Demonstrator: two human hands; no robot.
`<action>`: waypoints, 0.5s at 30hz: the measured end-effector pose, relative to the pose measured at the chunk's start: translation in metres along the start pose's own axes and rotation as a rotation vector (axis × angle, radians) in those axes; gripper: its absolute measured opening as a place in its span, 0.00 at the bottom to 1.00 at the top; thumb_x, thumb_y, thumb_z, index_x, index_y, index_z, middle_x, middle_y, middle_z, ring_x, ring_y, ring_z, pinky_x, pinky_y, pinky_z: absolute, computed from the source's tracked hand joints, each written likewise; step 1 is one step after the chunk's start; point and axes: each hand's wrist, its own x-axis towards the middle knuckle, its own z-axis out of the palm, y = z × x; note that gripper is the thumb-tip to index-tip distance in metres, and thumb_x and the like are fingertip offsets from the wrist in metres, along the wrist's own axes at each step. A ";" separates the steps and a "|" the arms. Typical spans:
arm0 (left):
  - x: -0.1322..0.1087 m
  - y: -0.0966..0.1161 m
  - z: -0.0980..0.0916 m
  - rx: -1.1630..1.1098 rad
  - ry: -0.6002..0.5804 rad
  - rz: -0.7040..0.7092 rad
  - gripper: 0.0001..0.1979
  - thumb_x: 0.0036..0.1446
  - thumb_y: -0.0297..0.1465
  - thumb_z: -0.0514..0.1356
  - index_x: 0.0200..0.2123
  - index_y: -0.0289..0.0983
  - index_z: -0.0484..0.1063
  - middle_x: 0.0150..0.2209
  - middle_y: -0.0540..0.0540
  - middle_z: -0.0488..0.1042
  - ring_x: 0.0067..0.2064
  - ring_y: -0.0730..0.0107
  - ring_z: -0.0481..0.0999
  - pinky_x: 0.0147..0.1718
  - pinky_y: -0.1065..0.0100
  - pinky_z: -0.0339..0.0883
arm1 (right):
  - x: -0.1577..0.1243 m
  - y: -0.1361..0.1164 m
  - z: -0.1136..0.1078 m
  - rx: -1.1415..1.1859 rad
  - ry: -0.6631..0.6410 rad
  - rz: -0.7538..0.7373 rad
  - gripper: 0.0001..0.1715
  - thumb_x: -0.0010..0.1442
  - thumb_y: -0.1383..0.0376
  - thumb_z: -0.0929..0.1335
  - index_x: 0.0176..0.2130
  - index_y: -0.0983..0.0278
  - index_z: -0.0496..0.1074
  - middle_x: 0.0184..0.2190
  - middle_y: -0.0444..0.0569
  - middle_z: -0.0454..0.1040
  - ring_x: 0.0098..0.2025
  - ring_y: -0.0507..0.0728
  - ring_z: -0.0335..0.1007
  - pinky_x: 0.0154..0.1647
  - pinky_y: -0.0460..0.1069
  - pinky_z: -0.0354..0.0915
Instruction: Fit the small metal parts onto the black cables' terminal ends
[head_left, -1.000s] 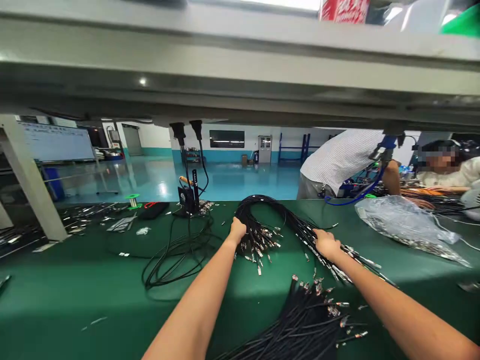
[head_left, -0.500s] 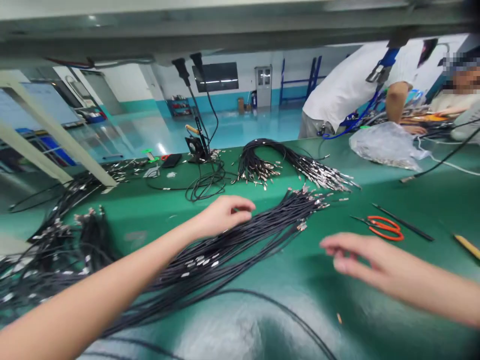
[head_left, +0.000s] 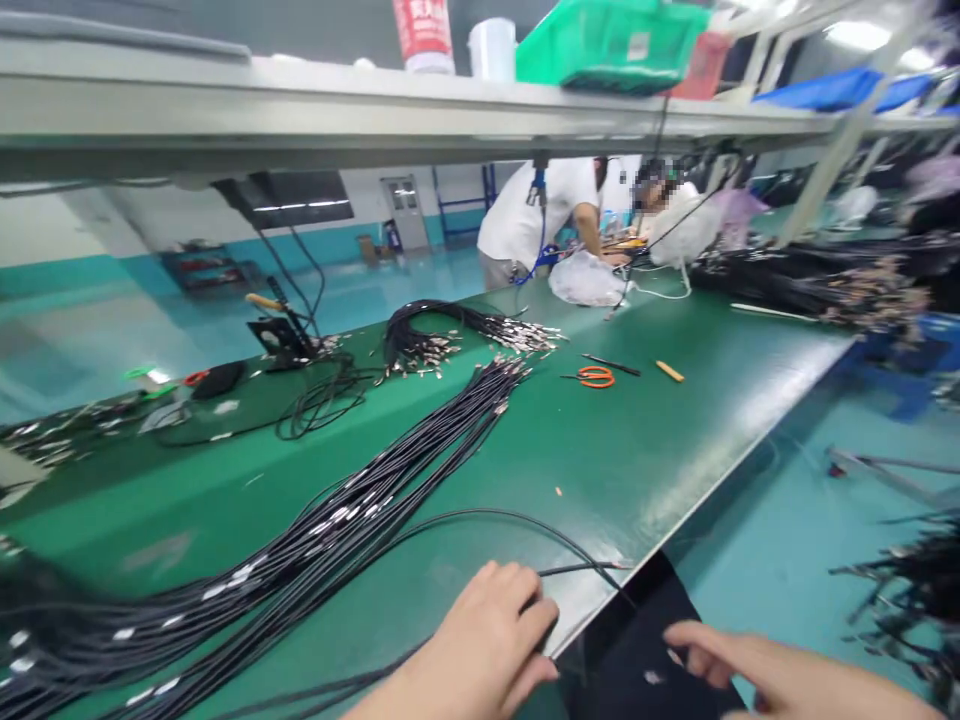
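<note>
**Left hand [head_left: 480, 640] and right hand [head_left: 787, 670] low at the counter's [head_left: 622, 470] near edge, off the cable bundle [head_left: 337, 510]**

Both hands now away from the bundle, no longer over it as half a second earlier. Left hand curled, fingers bent across a thin black cable [head_left: 577, 568], though whether gripping or only touching is impossible to tell. Right hand open, fingers spread, just above a dark material [head_left: 637, 660] past the edge, too shadowed to identify.

View swung further along the counter, with a shelf [head_left: 375, 110] and a green crate [head_left: 611, 45] now overhead.

Bundle lying loose on the green surface, well apart from both hands, in a long diagonal sheaf of black cables with silver metal terminals at the far end. Pale bands show along the strands, and the near end runs blurred out of the lower left corner.

Behind it, a second looped bundle [head_left: 420, 335] with fanned terminals. To the right, orange-handled scissors [head_left: 596, 376] and a yellow-handled tool [head_left: 670, 371]. At the far end, a co-worker in a white shirt [head_left: 532, 205] bending beside a clear plastic bag [head_left: 585, 280].
</note>
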 end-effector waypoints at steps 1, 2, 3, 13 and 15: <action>0.004 0.000 0.007 0.049 -0.002 0.014 0.07 0.57 0.32 0.51 0.38 0.38 0.65 0.35 0.44 0.66 0.35 0.64 0.64 0.36 0.62 0.60 | 0.005 -0.002 0.004 0.068 -0.057 -0.013 0.30 0.49 0.62 0.67 0.52 0.63 0.64 0.45 0.52 0.70 0.47 0.60 0.65 0.46 0.49 0.63; 0.007 -0.002 0.013 0.091 0.002 0.022 0.06 0.58 0.29 0.50 0.36 0.37 0.65 0.34 0.45 0.66 0.34 0.64 0.64 0.34 0.62 0.60 | 0.011 -0.002 0.006 0.152 -0.109 -0.047 0.29 0.49 0.63 0.67 0.52 0.64 0.64 0.43 0.53 0.70 0.45 0.58 0.66 0.45 0.49 0.64; 0.009 -0.005 0.019 0.120 0.018 0.029 0.06 0.58 0.27 0.49 0.35 0.37 0.64 0.33 0.45 0.66 0.34 0.65 0.64 0.34 0.63 0.60 | 0.017 -0.001 0.008 0.251 -0.158 -0.088 0.29 0.49 0.63 0.67 0.51 0.65 0.63 0.42 0.53 0.70 0.42 0.57 0.67 0.42 0.48 0.65; 0.027 -0.007 0.013 0.109 0.216 0.118 0.07 0.57 0.23 0.48 0.38 0.35 0.63 0.44 0.41 0.60 0.43 0.62 0.60 0.40 0.60 0.60 | 0.026 0.004 0.011 0.545 0.227 -0.193 0.18 0.56 0.55 0.63 0.33 0.68 0.70 0.19 0.42 0.62 0.20 0.47 0.56 0.19 0.41 0.53; 0.036 0.001 0.014 0.122 0.179 0.133 0.07 0.56 0.25 0.50 0.38 0.36 0.63 0.40 0.42 0.62 0.39 0.63 0.62 0.36 0.61 0.61 | 0.026 -0.009 0.010 0.446 0.320 -0.213 0.19 0.58 0.55 0.62 0.31 0.68 0.71 0.20 0.43 0.64 0.21 0.48 0.58 0.21 0.43 0.55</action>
